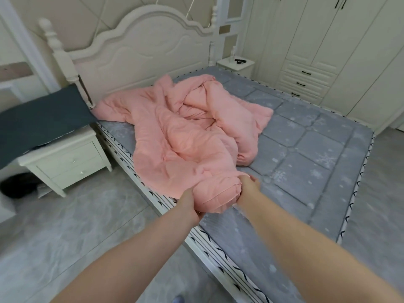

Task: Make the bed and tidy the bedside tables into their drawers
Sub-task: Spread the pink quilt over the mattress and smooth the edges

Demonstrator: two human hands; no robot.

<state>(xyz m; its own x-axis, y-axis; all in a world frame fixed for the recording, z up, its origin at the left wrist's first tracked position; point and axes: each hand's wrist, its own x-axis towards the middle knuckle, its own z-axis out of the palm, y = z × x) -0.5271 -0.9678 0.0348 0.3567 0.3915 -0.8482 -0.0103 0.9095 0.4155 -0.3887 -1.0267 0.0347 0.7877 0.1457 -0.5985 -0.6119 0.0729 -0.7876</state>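
Both hands are on the quilt (185, 136) now, low centre of the frame: the left hand (189, 203) holds the bunched corner from below at the near bed edge, the right hand (248, 186) pinches the same roll just beside it, each grip closed on pink fabric. The rest of the quilt lies crumpled away from the grip, running up and left toward the headboard (140, 47), its long axis roughly along that diagonal. The mattress (306, 145) stretches bare to the right and lower right. So the likely pull is toward the foot, and the right hand sits nearer that open side. The bench (65, 158) at left carries a dark cloth (39, 119).
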